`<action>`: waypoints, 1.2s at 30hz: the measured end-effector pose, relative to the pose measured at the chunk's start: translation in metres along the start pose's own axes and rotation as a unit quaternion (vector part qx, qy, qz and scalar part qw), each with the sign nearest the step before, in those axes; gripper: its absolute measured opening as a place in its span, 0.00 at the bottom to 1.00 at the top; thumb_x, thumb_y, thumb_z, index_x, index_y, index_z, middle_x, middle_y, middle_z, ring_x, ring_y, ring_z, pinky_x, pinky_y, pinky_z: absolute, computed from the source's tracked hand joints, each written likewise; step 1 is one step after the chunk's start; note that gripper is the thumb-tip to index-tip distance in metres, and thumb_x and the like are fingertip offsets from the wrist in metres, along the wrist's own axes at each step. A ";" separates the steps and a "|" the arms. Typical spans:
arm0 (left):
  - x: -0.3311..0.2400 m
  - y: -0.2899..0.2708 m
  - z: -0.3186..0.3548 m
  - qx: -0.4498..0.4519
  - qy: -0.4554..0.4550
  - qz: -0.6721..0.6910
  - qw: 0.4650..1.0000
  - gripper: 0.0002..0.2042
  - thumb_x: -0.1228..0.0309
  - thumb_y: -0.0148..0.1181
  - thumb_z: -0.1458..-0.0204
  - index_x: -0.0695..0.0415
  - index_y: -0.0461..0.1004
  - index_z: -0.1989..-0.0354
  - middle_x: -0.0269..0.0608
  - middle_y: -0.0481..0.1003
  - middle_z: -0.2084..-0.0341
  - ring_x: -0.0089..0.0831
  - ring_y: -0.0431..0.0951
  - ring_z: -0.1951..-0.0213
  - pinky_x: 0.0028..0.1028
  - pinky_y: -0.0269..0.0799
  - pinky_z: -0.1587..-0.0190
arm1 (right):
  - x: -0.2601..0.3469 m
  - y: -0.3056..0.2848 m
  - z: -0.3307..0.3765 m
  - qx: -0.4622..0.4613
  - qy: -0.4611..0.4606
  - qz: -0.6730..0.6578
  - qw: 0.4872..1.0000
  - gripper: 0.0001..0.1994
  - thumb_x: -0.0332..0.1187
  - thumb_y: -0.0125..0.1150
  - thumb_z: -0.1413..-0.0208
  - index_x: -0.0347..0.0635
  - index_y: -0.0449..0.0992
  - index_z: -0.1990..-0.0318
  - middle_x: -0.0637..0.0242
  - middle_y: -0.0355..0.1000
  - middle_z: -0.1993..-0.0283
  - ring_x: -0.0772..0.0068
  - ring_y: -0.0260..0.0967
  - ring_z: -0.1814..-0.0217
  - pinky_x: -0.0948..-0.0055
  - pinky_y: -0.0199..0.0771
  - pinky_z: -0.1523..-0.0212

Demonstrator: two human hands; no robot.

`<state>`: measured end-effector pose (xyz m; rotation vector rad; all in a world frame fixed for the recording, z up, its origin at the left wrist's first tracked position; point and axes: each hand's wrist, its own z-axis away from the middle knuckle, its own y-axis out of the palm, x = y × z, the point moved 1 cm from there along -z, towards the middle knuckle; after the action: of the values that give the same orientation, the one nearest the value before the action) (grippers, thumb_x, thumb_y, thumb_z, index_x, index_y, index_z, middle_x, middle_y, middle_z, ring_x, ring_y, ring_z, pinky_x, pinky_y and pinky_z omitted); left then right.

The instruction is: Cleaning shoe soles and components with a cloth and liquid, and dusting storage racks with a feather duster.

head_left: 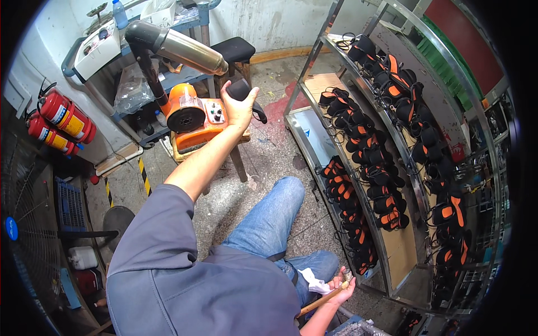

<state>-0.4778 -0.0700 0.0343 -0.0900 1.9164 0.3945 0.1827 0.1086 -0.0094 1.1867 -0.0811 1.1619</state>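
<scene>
My left hand (240, 112) is stretched out ahead, its fingers wrapped round a black sandal (239, 89) whose strap hangs down beside the wrist. Just above it ends the metal nozzle (193, 51) of an orange blower (186, 103) with a control panel on its side. Low in the picture, by my knee, my right hand (341, 290) is closed on a thin wooden stick (322, 301); what its far tip is, I cannot make out. A crumpled white cloth (314, 281) lies against my jeans next to that hand.
On the right, a metal rack (386, 269) carries rows of black and orange sandals (358, 134). Two red fire extinguishers (67, 117) stand at left, above a large fan (28, 224). A blue-framed bench (89, 89) and a black stool (232, 49) are behind the blower.
</scene>
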 end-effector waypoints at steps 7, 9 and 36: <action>-0.020 -0.006 0.041 0.057 0.003 -0.014 0.998 0.28 0.60 0.72 0.48 0.60 0.61 0.49 0.50 0.68 0.57 0.33 0.72 0.60 0.32 0.72 0.54 | 0.007 0.055 -0.024 0.169 0.020 0.071 0.983 0.17 0.48 0.42 0.31 0.52 0.73 0.48 0.52 0.76 0.44 0.79 0.55 0.88 0.80 0.48 0.90; -0.030 -0.014 0.076 0.136 -0.042 0.031 0.989 0.23 0.60 0.68 0.45 0.59 0.62 0.52 0.47 0.69 0.60 0.31 0.72 0.61 0.31 0.71 0.54 | 0.003 0.089 -0.039 0.178 -0.018 0.134 0.975 0.17 0.42 0.42 0.32 0.45 0.73 0.48 0.43 0.76 0.47 0.79 0.56 0.88 0.79 0.49 0.89; -0.098 -0.052 0.312 0.476 -0.146 0.117 0.859 0.09 0.66 0.51 0.41 0.60 0.69 0.63 0.38 0.72 0.78 0.27 0.68 0.76 0.28 0.65 0.70 | -0.061 0.213 -0.021 0.241 -0.120 0.407 0.873 0.09 0.23 0.53 0.39 0.31 0.76 0.54 0.68 0.71 0.76 0.84 0.59 0.81 0.85 0.58 0.78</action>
<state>-0.1498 -0.0333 0.0118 0.8190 1.6259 -0.4000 -0.0121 0.0651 0.0883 1.8287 -0.5530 1.8284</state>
